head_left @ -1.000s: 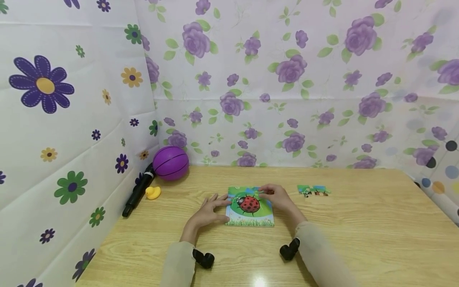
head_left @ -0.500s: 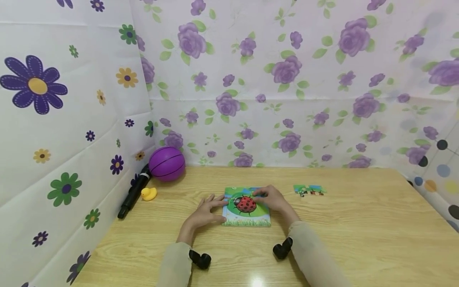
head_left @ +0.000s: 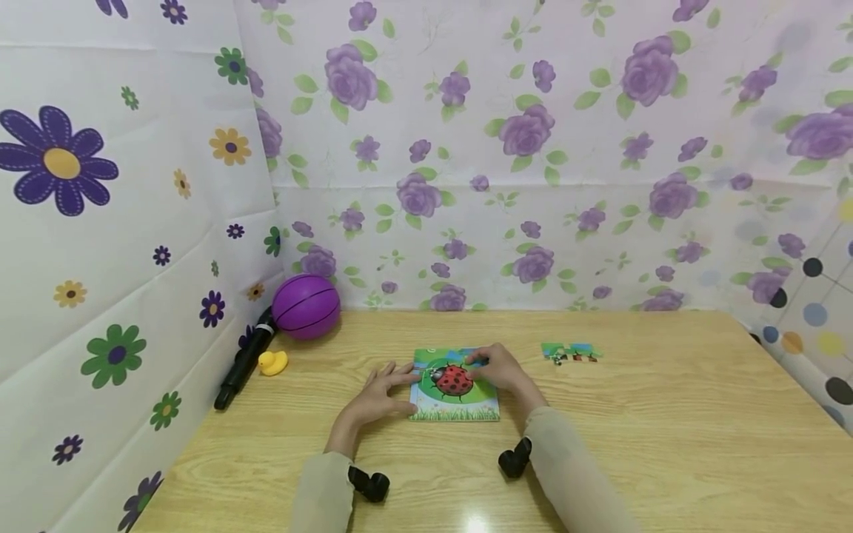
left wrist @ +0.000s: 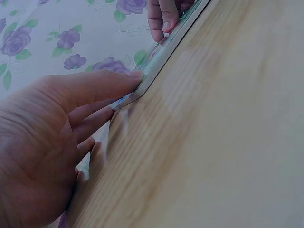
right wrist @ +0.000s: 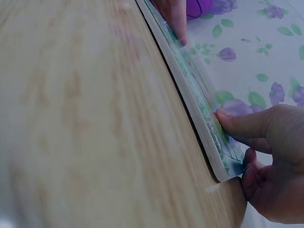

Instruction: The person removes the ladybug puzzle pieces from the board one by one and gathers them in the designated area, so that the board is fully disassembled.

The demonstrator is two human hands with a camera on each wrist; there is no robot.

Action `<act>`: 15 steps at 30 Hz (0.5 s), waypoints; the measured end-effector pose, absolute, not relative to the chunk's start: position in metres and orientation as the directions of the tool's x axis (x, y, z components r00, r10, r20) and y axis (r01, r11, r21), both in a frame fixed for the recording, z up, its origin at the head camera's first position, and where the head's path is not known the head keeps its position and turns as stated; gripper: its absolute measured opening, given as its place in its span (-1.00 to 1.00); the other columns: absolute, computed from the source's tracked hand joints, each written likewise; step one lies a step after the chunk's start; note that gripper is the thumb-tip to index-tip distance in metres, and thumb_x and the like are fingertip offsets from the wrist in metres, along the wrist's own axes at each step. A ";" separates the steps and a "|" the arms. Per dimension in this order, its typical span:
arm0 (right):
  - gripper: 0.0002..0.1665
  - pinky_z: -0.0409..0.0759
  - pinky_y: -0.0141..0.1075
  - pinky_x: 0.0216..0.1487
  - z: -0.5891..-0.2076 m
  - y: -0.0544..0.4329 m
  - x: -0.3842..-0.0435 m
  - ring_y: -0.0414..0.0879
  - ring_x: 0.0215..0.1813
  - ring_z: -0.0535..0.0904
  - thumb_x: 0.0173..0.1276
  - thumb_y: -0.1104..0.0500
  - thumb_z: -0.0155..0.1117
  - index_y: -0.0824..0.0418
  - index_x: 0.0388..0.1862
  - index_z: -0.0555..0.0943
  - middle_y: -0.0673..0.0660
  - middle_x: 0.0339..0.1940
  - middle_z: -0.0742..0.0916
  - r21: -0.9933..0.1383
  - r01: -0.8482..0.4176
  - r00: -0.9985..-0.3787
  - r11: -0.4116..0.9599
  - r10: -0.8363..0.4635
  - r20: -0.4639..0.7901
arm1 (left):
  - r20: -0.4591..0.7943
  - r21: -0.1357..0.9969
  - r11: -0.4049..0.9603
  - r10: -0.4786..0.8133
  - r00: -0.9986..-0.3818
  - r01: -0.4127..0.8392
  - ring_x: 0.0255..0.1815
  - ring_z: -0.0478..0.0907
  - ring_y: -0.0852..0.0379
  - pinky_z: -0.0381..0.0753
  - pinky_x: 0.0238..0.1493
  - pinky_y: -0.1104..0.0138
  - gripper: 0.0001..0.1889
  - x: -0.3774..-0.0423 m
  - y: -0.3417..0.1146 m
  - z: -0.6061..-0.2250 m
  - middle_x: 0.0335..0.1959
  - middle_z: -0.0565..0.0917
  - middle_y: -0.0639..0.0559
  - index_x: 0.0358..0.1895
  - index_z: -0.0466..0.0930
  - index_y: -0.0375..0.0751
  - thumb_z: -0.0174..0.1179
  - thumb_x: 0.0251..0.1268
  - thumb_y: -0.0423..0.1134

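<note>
In the head view, a square ladybug puzzle [head_left: 460, 406] lies flat on the wooden table [head_left: 666, 422]. Its red beetle, black-spotted and grey-headed, faces left on a green oval; pale blue lies below, then grass dotted with small flowers along the near edge. Green and blue patches fill the top. At the puzzle's left side, the left hand [head_left: 375, 401] has spread fingers, the tips touching that edge. Over its upper right part, the right hand [head_left: 504, 369] bends finger and thumb close to the beetle; whether a piece is between them I cannot tell. Loose pieces [head_left: 586, 348] lie right of the puzzle; a yellow duck [head_left: 273, 363] and purple ball [head_left: 306, 306] stand to its left.

In the left wrist view, the puzzle shows a thick, pale side, the left thumb touching its corner.

In the right wrist view, the right thumb touches the puzzle's glossy face, the other fingers curled beside its edge.
</note>
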State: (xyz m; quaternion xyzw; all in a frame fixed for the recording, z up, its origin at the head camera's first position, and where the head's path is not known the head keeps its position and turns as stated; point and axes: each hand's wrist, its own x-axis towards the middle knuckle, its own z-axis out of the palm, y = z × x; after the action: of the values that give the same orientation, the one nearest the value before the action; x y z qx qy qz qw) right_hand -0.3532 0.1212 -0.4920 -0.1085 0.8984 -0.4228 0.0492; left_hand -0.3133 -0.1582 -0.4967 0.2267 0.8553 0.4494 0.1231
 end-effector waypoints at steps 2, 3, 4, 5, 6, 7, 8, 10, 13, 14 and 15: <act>-0.77 0.56 -0.16 0.00 -0.491 0.120 -0.353 0.03 0.03 0.55 0.20 0.27 0.42 0.25 -0.14 0.72 0.28 0.09 0.67 -0.774 -0.142 -0.974 0.617 -0.225 -0.001 | -0.008 0.825 0.493 0.500 -0.866 0.277 0.63 -0.34 -0.27 -0.59 0.55 -0.18 -0.36 -0.313 -0.158 -0.496 0.58 0.13 -0.09 0.36 0.44 -0.18 0.37 0.17 -0.21; -0.77 0.56 -0.14 0.04 -0.491 0.119 -0.353 0.06 0.07 0.54 0.19 0.27 0.43 0.25 -0.15 0.72 0.32 0.13 0.62 -0.775 -0.137 -0.976 0.617 -0.218 -0.001 | -0.008 0.826 0.491 0.501 -0.866 0.277 0.63 -0.34 -0.27 -0.59 0.55 -0.17 -0.36 -0.312 -0.158 -0.496 0.58 0.13 -0.09 0.36 0.44 -0.18 0.37 0.17 -0.21; -0.78 0.55 -0.09 0.12 -0.491 0.117 -0.352 0.10 0.13 0.50 0.19 0.27 0.43 0.25 -0.16 0.71 0.37 0.18 0.57 -0.777 -0.130 -0.978 0.616 -0.209 -0.001 | -0.006 0.827 0.489 0.500 -0.866 0.277 0.63 -0.34 -0.27 -0.59 0.55 -0.18 -0.36 -0.312 -0.158 -0.496 0.58 0.13 -0.09 0.36 0.44 -0.19 0.37 0.17 -0.22; -0.79 0.52 -0.03 0.21 -0.491 0.117 -0.352 0.15 0.21 0.46 0.18 0.28 0.43 0.24 -0.18 0.71 0.41 0.23 0.50 -0.778 -0.123 -0.980 0.616 -0.199 -0.002 | -0.005 0.827 0.488 0.500 -0.866 0.278 0.63 -0.34 -0.27 -0.59 0.55 -0.18 -0.36 -0.312 -0.158 -0.495 0.58 0.13 -0.09 0.36 0.44 -0.19 0.37 0.17 -0.22; -0.80 0.48 0.02 0.28 -0.491 0.116 -0.352 0.19 0.26 0.41 0.18 0.28 0.43 0.24 -0.19 0.71 0.43 0.26 0.44 -0.780 -0.113 -0.982 0.615 -0.188 -0.006 | -0.004 0.828 0.487 0.500 -0.866 0.277 0.63 -0.34 -0.27 -0.59 0.55 -0.18 -0.36 -0.311 -0.158 -0.495 0.58 0.13 -0.09 0.36 0.44 -0.19 0.37 0.16 -0.22; -0.81 0.43 0.09 0.33 -0.490 0.115 -0.351 0.23 0.29 0.36 0.18 0.28 0.43 0.24 -0.19 0.70 0.46 0.27 0.39 -0.779 -0.108 -0.984 0.618 -0.180 -0.005 | -0.002 0.827 0.487 0.501 -0.865 0.280 0.63 -0.34 -0.27 -0.59 0.55 -0.18 -0.36 -0.311 -0.158 -0.495 0.58 0.13 -0.10 0.35 0.44 -0.19 0.37 0.16 -0.22; -0.81 0.38 0.13 0.37 -0.490 0.115 -0.351 0.26 0.33 0.31 0.19 0.27 0.43 0.23 -0.20 0.70 0.46 0.28 0.34 -0.778 -0.099 -0.986 0.621 -0.169 -0.010 | -0.001 0.828 0.485 0.503 -0.865 0.281 0.63 -0.34 -0.27 -0.59 0.55 -0.18 -0.36 -0.311 -0.158 -0.494 0.58 0.13 -0.10 0.35 0.44 -0.20 0.37 0.16 -0.21; -0.82 0.33 0.17 0.39 -0.489 0.114 -0.350 0.29 0.34 0.27 0.19 0.27 0.43 0.23 -0.21 0.68 0.45 0.26 0.32 -0.777 -0.083 -0.989 0.624 -0.149 -0.014 | -0.001 0.827 0.485 0.506 -0.863 0.284 0.63 -0.35 -0.27 -0.59 0.55 -0.18 -0.36 -0.311 -0.158 -0.494 0.57 0.13 -0.10 0.35 0.44 -0.20 0.37 0.16 -0.21; -0.83 0.33 0.19 0.36 -0.487 0.113 -0.348 0.31 0.33 0.27 0.20 0.26 0.43 0.20 -0.21 0.68 0.42 0.26 0.35 -0.773 -0.071 -0.991 0.631 -0.135 -0.020 | -0.003 0.830 0.482 0.509 -0.861 0.282 0.63 -0.35 -0.27 -0.59 0.55 -0.19 -0.36 -0.312 -0.157 -0.495 0.57 0.13 -0.11 0.35 0.44 -0.20 0.37 0.16 -0.21; -0.83 0.33 0.20 0.35 -0.487 0.113 -0.347 0.31 0.34 0.26 0.20 0.26 0.42 0.19 -0.21 0.68 0.41 0.27 0.35 -0.773 -0.068 -0.991 0.631 -0.134 -0.023 | -0.003 0.830 0.481 0.509 -0.861 0.281 0.63 -0.35 -0.27 -0.59 0.55 -0.19 -0.36 -0.312 -0.157 -0.495 0.57 0.13 -0.11 0.35 0.44 -0.20 0.37 0.16 -0.21; -0.83 0.33 0.21 0.35 -0.487 0.113 -0.346 0.32 0.35 0.26 0.20 0.26 0.42 0.19 -0.21 0.68 0.40 0.28 0.36 -0.773 -0.068 -0.991 0.631 -0.134 -0.023 | -0.003 0.831 0.480 0.509 -0.861 0.281 0.63 -0.34 -0.28 -0.59 0.55 -0.19 -0.36 -0.312 -0.157 -0.495 0.57 0.13 -0.11 0.35 0.45 -0.20 0.38 0.16 -0.21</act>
State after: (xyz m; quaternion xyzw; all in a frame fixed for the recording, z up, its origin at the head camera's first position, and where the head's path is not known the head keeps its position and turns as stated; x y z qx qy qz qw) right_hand -0.3461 0.1130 -0.4865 -0.0561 0.9021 -0.4261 0.0390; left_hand -0.3121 -0.1572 -0.4954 0.2321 0.8512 0.4538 0.1254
